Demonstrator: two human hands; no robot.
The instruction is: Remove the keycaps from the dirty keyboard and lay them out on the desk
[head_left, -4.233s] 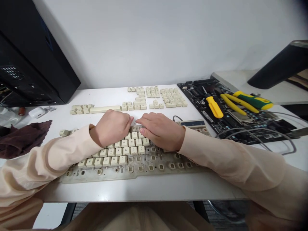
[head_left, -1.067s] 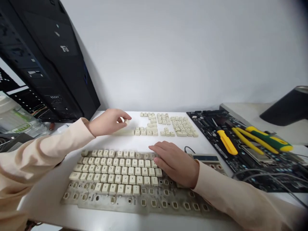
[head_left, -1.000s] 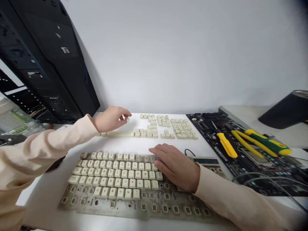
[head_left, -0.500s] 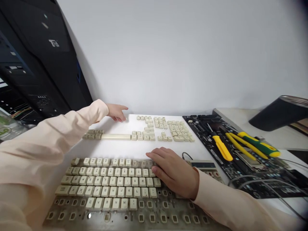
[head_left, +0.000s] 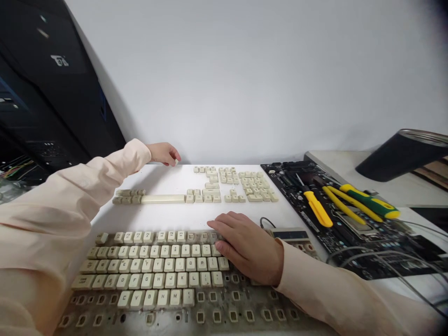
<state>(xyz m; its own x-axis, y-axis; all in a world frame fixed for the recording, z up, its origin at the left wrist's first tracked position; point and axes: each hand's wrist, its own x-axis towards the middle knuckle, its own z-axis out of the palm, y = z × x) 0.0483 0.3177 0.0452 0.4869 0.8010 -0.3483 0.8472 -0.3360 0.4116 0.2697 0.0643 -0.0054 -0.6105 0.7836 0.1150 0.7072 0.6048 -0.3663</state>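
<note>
Keyboard [head_left: 150, 280] lies lower centre on the counter [head_left: 157, 217]; right hand [head_left: 247, 249] rests on its keycaps [head_left: 168, 266], fingers apart; left hand [head_left: 163, 154], upper left, fingers together, on what I can't tell.

Bright, diffuse light is recorded; the source is not seen, though it is probably overhead. A soft shadow is cast on the white wall [head_left: 245, 70] by the computer case [head_left: 45, 93]. Wide-angle bowing and darkening are noted toward the frame edges.
</note>
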